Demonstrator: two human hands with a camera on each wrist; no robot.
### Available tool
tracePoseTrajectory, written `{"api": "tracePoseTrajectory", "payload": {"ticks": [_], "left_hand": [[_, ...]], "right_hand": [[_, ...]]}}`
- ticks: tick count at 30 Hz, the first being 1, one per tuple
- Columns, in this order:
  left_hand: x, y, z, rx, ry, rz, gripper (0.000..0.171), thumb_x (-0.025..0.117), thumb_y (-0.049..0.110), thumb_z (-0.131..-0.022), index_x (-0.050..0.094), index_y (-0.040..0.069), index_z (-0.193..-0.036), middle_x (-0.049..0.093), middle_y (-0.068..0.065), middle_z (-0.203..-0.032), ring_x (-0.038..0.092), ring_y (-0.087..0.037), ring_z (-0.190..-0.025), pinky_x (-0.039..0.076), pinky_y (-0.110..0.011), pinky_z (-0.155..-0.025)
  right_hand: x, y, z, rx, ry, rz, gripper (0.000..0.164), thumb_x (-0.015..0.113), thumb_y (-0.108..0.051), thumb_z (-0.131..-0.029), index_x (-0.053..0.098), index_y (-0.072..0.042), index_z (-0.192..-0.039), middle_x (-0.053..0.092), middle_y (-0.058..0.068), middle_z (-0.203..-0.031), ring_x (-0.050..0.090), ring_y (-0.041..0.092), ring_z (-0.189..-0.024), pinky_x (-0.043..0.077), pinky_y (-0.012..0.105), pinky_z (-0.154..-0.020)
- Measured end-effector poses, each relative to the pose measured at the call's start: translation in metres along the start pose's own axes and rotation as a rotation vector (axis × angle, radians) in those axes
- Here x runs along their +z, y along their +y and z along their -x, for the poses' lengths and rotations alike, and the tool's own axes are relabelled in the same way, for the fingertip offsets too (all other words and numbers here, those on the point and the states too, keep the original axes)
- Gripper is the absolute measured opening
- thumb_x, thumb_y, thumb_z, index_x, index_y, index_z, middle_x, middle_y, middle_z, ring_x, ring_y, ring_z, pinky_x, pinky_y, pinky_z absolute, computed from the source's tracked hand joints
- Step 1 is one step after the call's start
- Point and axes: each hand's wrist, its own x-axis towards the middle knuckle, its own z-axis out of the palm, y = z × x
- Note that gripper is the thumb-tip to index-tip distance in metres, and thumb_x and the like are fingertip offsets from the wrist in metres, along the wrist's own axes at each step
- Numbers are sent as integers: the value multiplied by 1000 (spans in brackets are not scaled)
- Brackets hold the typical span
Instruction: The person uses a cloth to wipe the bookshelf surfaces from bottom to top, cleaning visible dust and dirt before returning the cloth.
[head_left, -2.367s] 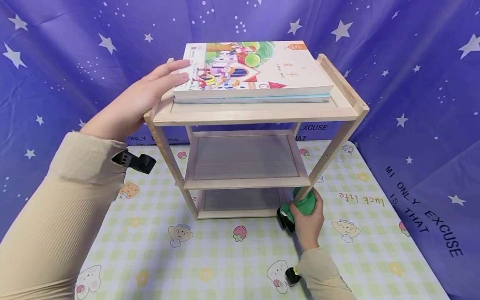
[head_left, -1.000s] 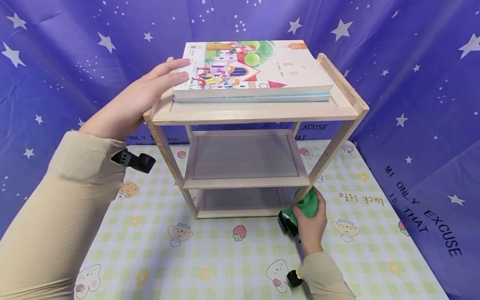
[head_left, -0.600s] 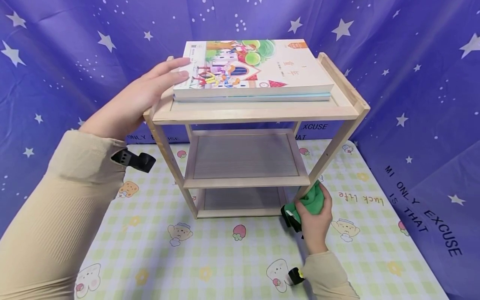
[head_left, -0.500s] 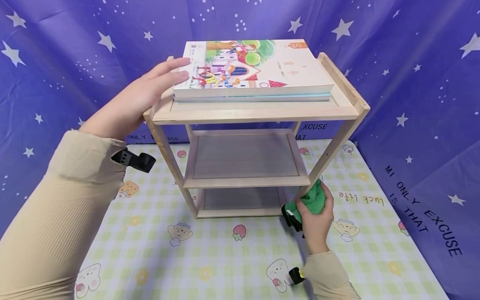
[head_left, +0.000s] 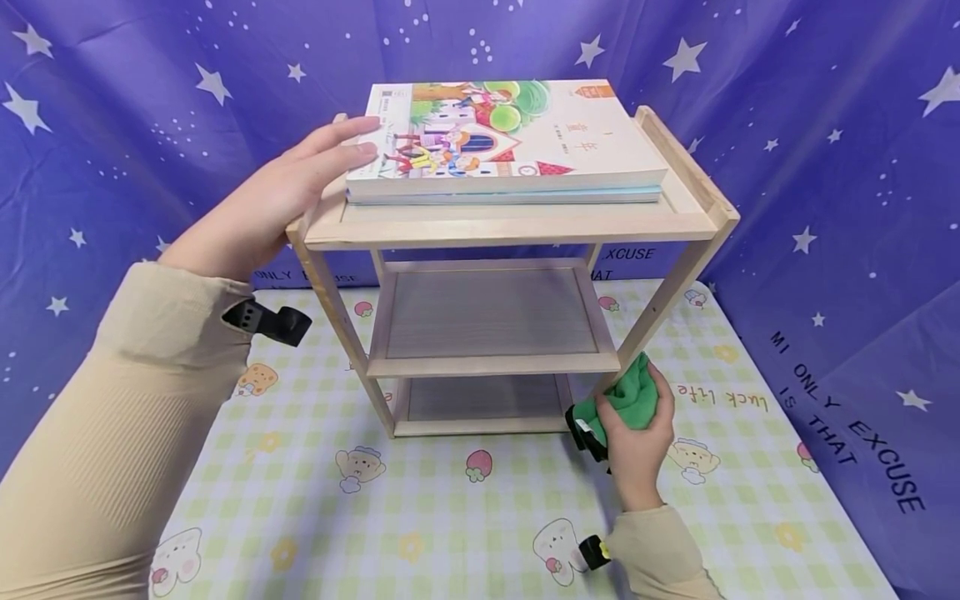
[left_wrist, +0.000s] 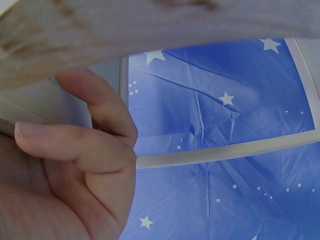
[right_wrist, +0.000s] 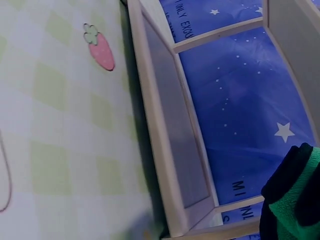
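Observation:
A three-tier wooden shelf [head_left: 510, 230] stands upright, with a small stack of books [head_left: 600, 125] lying on its top board. At the top left corner, my left hand [head_left: 277, 196] grips the side of the shelf, two fingers reaching over to the books' left edge. Seen from the left wrist, its other fingers [left_wrist: 107, 155] curl below a blurred wooden bar. Low on the front right leg [head_left: 648, 321], my right hand [head_left: 639, 450] holds a green cloth [head_left: 633, 398] with black edging against the wood. Only part of the cloth [right_wrist: 295, 210] shows in the right wrist view.
A checked tablecloth [head_left: 450, 525] with cartoon prints lies under the shelf. Purple star-patterned curtains [head_left: 817, 167] hang behind and at both sides. Black straps [head_left: 268, 323] sit on the wrists. The middle shelf board [head_left: 495, 312] and bottom board [head_left: 487, 398] are bare.
My right hand and the green cloth have shifted a little up and to the right along the lower leg. The left hand, the books and the shelf stay as they were.

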Motion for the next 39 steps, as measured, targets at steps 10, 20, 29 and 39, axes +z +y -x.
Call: {"api": "tracePoseTrajectory", "payload": {"ticks": [10,20,29,39], "left_hand": [[1,1,1,-5,-8,0,57,45,57,-99,26,49,-152,-10,32,-159,-17,-8,-151,-5,-52,-123],[1,0,2,1,-7,-15,58,46,60,-98,26,49,-152,-10,32,-159,-13,-10,-153,-2,-54,-123],[1,1,1,2,-6,-24,58,46,60,-98,26,50,-152,-10,33,-159,-12,-11,-153,1,-53,-124],[1,1,2,-4,-6,-17,57,46,60,-98,27,51,-151,-9,34,-159,-12,-10,-153,1,-54,-123]], "right_hand": [[-4,14,11,86,-41,104,72,73,-7,-86,44,-29,-148,51,-9,-121,49,6,-100,43,17,-77],[-7,31,19,174,-83,162,74,72,-8,-85,42,-29,-150,53,8,-132,46,17,-108,39,35,-89],[-9,38,25,228,-127,196,74,73,-15,-88,38,-32,-151,53,4,-130,47,14,-103,41,27,-82],[-8,44,31,241,-125,159,77,73,-12,-87,37,-27,-152,47,13,-143,45,27,-118,36,43,-94]]}}
